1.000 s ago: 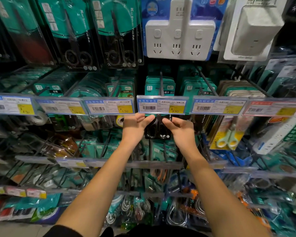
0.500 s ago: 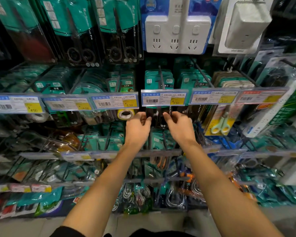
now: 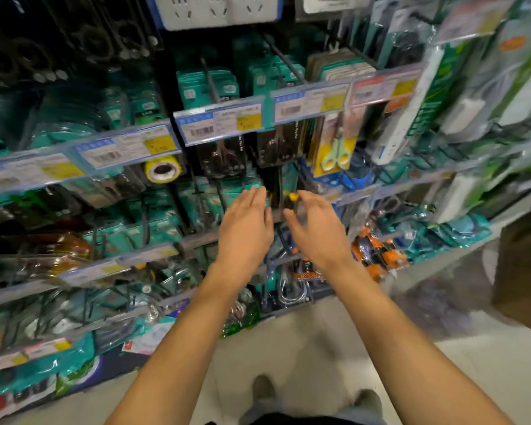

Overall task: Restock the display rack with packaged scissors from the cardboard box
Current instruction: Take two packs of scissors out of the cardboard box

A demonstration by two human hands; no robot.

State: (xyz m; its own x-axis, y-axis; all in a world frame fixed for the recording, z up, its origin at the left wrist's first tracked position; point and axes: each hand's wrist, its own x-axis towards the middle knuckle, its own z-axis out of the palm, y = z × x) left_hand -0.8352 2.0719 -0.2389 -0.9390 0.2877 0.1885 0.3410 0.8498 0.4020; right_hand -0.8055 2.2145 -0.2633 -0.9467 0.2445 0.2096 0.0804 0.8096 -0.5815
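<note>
Plainly, both hands are empty: the left hand [image 3: 246, 231] flat with fingers together and extended, the right hand [image 3: 314, 231] loosely spread and curled, neither touching any pack. Just above them a scissors pack [image 3: 224, 156] hangs on its peg below the price rail [image 3: 219, 124], with green scissors [image 3: 334, 148] further right. A brown shape at the right edge looks like the box [image 3: 523, 262], though blur leaves that unsure. Risk: the pegs are crowded, so a hand reaching out could snag neighbouring packs and drop them.
</note>
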